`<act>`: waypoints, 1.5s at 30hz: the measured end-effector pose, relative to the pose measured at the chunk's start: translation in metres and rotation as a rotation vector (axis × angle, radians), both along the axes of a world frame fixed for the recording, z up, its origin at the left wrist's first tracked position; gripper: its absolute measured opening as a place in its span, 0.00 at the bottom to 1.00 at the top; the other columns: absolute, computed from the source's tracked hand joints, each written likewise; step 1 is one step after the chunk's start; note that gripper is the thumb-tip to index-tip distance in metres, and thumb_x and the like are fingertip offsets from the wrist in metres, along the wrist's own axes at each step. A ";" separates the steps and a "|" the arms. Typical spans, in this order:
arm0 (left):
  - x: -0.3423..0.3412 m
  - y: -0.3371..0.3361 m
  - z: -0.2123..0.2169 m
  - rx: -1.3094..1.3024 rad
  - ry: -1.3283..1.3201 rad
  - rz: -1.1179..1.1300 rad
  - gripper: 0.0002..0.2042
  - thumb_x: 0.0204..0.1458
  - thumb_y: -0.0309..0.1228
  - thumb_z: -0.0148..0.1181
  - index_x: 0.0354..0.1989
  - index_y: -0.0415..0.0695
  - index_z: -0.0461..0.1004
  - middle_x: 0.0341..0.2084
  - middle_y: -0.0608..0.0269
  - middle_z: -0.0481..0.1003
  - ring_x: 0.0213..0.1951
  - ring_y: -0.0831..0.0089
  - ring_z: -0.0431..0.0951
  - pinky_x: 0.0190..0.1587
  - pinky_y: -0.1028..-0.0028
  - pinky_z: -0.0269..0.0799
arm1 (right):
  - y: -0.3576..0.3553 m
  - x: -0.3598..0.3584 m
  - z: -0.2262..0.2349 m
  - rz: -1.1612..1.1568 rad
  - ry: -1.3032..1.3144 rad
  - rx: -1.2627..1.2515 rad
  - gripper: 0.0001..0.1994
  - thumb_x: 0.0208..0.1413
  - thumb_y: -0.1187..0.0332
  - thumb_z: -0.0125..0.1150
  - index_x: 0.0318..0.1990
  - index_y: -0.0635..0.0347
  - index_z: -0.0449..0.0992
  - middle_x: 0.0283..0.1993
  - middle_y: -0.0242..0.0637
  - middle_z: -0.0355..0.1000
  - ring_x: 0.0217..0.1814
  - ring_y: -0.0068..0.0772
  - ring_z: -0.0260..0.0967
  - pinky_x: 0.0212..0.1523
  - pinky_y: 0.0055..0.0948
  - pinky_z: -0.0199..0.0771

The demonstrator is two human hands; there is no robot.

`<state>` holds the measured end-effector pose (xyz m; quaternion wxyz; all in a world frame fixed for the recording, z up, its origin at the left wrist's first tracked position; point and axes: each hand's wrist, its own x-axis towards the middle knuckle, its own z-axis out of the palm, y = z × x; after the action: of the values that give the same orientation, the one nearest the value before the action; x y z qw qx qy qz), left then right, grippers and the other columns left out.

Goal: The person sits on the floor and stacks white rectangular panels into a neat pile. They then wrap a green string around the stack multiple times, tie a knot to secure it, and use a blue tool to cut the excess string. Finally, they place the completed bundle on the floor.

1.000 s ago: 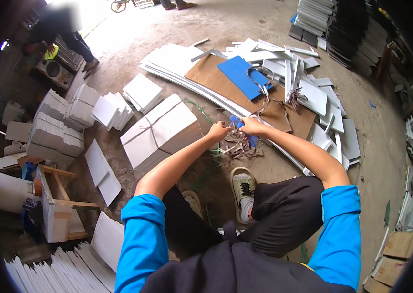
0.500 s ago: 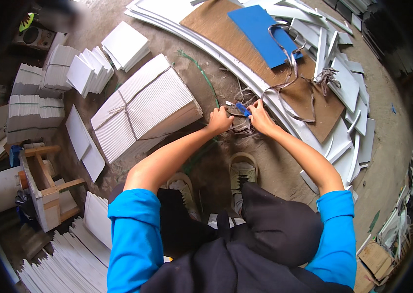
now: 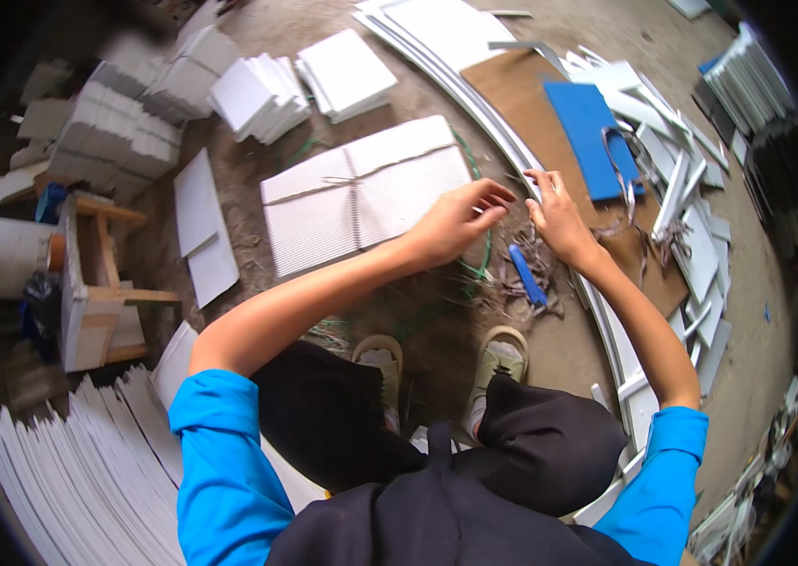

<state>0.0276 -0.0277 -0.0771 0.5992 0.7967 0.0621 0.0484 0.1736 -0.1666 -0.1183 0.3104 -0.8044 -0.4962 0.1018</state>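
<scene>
My left hand (image 3: 463, 223) hovers by the right end of a bundle of white corrugated sheets (image 3: 309, 223), its fingers loosely bent and holding nothing. That bundle is tied crosswise with string and lies flat on the ground. Just right of it my right hand (image 3: 561, 223) is raised, thumb apart from the fingers, also without anything in it. Below both hands a slim blue tool that looks like a box cutter (image 3: 527, 275) lies on a heap of dark, tangled strips (image 3: 550, 300). A green strap (image 3: 487, 247) trails along the bundle's right side.
White sheet stacks (image 3: 347, 75) stand beyond the bundle. At left are a wooden frame (image 3: 121, 294) and a long row of white sheets (image 3: 88, 462). Strewn white offcuts (image 3: 682, 189), a brown board (image 3: 512, 90) and a blue sheet (image 3: 588, 132) lie at right.
Both hands have let go of the blue tool, which now lies on the strips, and have risen away from it. The whole view has swung, placing the bundle further right in it.
</scene>
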 end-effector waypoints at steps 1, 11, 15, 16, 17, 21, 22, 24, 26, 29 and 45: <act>-0.016 0.019 0.012 0.126 -0.020 0.076 0.10 0.53 0.28 0.47 0.42 0.40 0.67 0.38 0.58 0.71 0.42 0.73 0.72 0.44 0.73 0.67 | 0.014 -0.011 0.024 0.036 -0.014 0.019 0.16 0.48 0.76 0.48 0.46 0.65 0.60 0.47 0.52 0.55 0.41 0.56 0.64 0.42 0.44 0.66; -0.119 0.135 -0.011 1.003 -0.048 0.543 0.12 0.41 0.34 0.60 0.33 0.45 0.70 0.32 0.63 0.68 0.40 0.65 0.65 0.44 0.67 0.60 | 0.150 -0.091 0.031 0.454 -0.387 0.207 0.13 0.45 0.72 0.56 0.39 0.66 0.67 0.52 0.53 0.56 0.50 0.49 0.60 0.50 0.38 0.62; -0.119 0.138 -0.017 1.024 -0.088 0.492 0.09 0.43 0.31 0.57 0.31 0.42 0.68 0.31 0.59 0.67 0.39 0.63 0.65 0.43 0.67 0.61 | 0.170 -0.096 0.025 0.473 -0.385 0.202 0.15 0.43 0.72 0.57 0.41 0.64 0.66 0.53 0.51 0.54 0.51 0.47 0.58 0.50 0.39 0.62; -0.118 0.140 -0.021 1.028 -0.105 0.468 0.08 0.43 0.30 0.56 0.30 0.41 0.67 0.31 0.59 0.67 0.39 0.62 0.65 0.43 0.67 0.61 | 0.172 -0.096 0.025 0.483 -0.375 0.194 0.16 0.43 0.72 0.57 0.41 0.63 0.65 0.53 0.50 0.54 0.52 0.47 0.58 0.50 0.39 0.62; -0.118 0.141 -0.021 1.024 -0.099 0.459 0.08 0.44 0.29 0.55 0.31 0.41 0.66 0.31 0.58 0.67 0.39 0.61 0.65 0.42 0.67 0.62 | 0.172 -0.096 0.026 0.480 -0.369 0.196 0.17 0.43 0.72 0.57 0.42 0.63 0.65 0.54 0.49 0.53 0.52 0.46 0.58 0.50 0.39 0.62; -0.114 0.145 -0.016 0.876 -0.030 0.404 0.08 0.46 0.27 0.53 0.32 0.38 0.63 0.29 0.55 0.68 0.36 0.58 0.68 0.39 0.66 0.64 | 0.174 -0.092 0.022 0.533 -0.321 0.192 0.22 0.42 0.73 0.57 0.49 0.60 0.61 0.51 0.47 0.53 0.49 0.44 0.58 0.48 0.37 0.63; -0.112 0.149 -0.007 0.752 0.030 0.392 0.08 0.46 0.27 0.53 0.33 0.38 0.63 0.29 0.55 0.68 0.35 0.57 0.69 0.38 0.65 0.64 | 0.176 -0.090 0.023 0.554 -0.318 0.189 0.23 0.42 0.73 0.57 0.49 0.60 0.61 0.49 0.46 0.54 0.48 0.44 0.58 0.47 0.37 0.63; -0.106 0.151 0.000 0.570 0.099 0.401 0.11 0.48 0.27 0.54 0.35 0.38 0.59 0.22 0.59 0.68 0.28 0.64 0.70 0.33 0.70 0.65 | 0.173 -0.089 0.020 0.577 -0.290 0.178 0.24 0.41 0.72 0.58 0.50 0.58 0.61 0.43 0.43 0.54 0.43 0.41 0.57 0.44 0.36 0.63; -0.103 0.152 0.006 0.161 0.178 0.480 0.12 0.49 0.27 0.53 0.35 0.40 0.55 0.21 0.63 0.65 0.26 0.73 0.67 0.31 0.75 0.63 | 0.175 -0.087 0.017 0.601 -0.306 0.136 0.23 0.40 0.73 0.56 0.49 0.58 0.63 0.42 0.42 0.55 0.43 0.40 0.57 0.42 0.34 0.63; -0.099 0.148 0.008 -0.180 0.172 0.616 0.15 0.47 0.26 0.54 0.32 0.44 0.50 0.18 0.70 0.60 0.23 0.84 0.60 0.27 0.81 0.58 | 0.180 -0.088 0.035 0.635 -0.280 0.072 0.19 0.40 0.74 0.53 0.45 0.56 0.66 0.41 0.43 0.56 0.40 0.41 0.59 0.40 0.33 0.64; -0.103 0.131 0.332 0.272 0.142 0.422 0.14 0.39 0.29 0.57 0.33 0.42 0.60 0.15 0.59 0.67 0.21 0.62 0.70 0.26 0.68 0.62 | 0.184 -0.074 0.377 0.605 0.117 -0.335 0.13 0.45 0.56 0.53 0.28 0.55 0.74 0.22 0.44 0.70 0.27 0.45 0.69 0.28 0.39 0.68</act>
<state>-0.0750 0.1032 0.2552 0.4574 0.8407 0.2617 0.1243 0.0999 0.0173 0.2589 0.1576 -0.6537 -0.6698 0.3149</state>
